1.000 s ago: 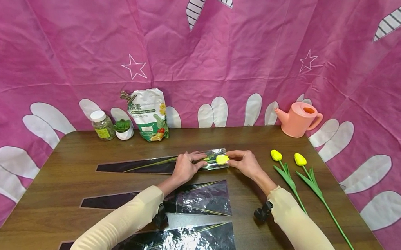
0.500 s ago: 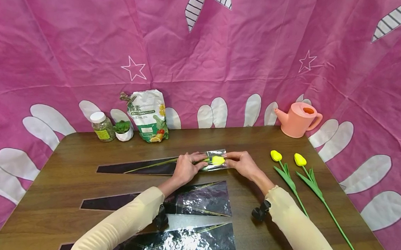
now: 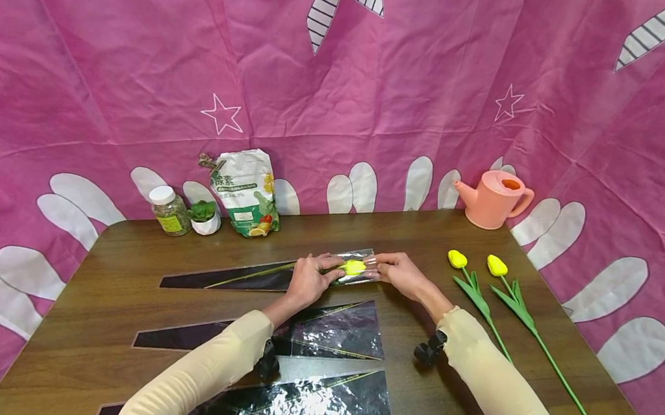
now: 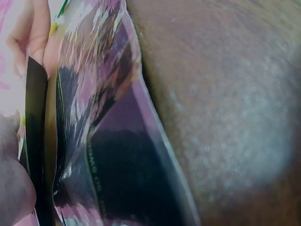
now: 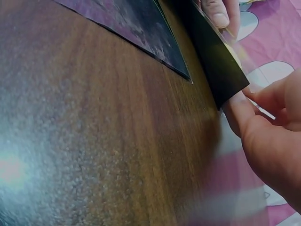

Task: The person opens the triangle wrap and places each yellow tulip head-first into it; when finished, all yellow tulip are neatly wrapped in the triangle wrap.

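A yellow tulip (image 3: pixel 354 268) lies lengthwise in a black and clear plastic sleeve (image 3: pixel 233 276), its bloom near the wide right end. My left hand (image 3: pixel 308 280) pinches the flower just below the bloom with thumb and fingers. At the sleeve's wide end my right hand (image 3: pixel 406 275) holds the film between thumb and fingers. In the right wrist view, the thumb of my right hand (image 5: pixel 277 132) meets the dark end of the sleeve (image 5: pixel 218 66). The left wrist view shows part of my left hand (image 4: pixel 14 174) beside the dark film.
Two flat sleeves (image 3: pixel 335 328) (image 3: pixel 317 405) lie nearer on the wooden table (image 3: pixel 64 336). Two yellow tulips (image 3: pixel 457 260) (image 3: pixel 497 266) lie at the right. Along the back stand a jar (image 3: pixel 170 211), a potted plant (image 3: pixel 205 217), a white-green bag (image 3: pixel 247 191) and a pink watering can (image 3: pixel 496 199).
The yellow bloom has moved left, farther into the sleeve. My right hand has shifted slightly left, with its fingertips now over the sleeve's end. The left hand has hardly moved.
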`<state>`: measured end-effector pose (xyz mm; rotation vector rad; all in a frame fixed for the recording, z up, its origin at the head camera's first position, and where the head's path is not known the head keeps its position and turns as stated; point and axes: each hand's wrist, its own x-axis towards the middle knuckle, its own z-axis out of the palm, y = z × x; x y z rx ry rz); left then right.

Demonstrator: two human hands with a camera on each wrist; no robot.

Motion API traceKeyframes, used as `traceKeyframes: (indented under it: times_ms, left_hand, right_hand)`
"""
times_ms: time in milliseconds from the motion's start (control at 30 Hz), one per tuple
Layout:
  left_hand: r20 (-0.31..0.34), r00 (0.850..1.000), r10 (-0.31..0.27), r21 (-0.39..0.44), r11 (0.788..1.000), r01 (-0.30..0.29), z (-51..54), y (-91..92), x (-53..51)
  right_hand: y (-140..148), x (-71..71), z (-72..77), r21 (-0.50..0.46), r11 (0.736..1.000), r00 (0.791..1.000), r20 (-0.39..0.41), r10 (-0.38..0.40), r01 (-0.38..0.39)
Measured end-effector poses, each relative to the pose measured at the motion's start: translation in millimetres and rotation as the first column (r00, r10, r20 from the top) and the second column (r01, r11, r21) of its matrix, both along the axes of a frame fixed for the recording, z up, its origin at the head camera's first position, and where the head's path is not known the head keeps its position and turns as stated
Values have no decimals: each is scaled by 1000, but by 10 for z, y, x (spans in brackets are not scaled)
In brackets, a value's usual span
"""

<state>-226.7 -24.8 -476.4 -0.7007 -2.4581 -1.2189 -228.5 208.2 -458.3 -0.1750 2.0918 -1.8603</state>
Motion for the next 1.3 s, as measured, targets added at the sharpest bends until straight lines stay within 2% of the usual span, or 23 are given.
traceKeyframes:
  times_ms: [333,700,933,1033,1167,1300]
  left_hand:
    - [-35,999,18,-30,999,-19,-25,-25,-47]
    - [-40,999,16,-62,998,-19,-29,-42,-66]
    - [-58,998,-2,-80,997,-3,-39,-39,-79]
    - [-62,998,-13,-76,997,8,-35,-48,-93]
    - [-72,997,-29,-82,996,23,-21,-74,-103]
    - [-126,991,-37,-114,993,23,18,-108,-76]
  right_hand:
    - [-79,-28,4,-140,990,996,81,29,-17]
    - [-117,-16,44,-136,990,994,111,-7,22]
    - [-130,40,90,-32,997,997,21,-76,77]
    - [-88,71,131,42,992,992,-26,-122,123]
    - [13,119,165,93,983,986,-71,-150,156]
    - [128,208,199,118,978,982,-98,-163,174]
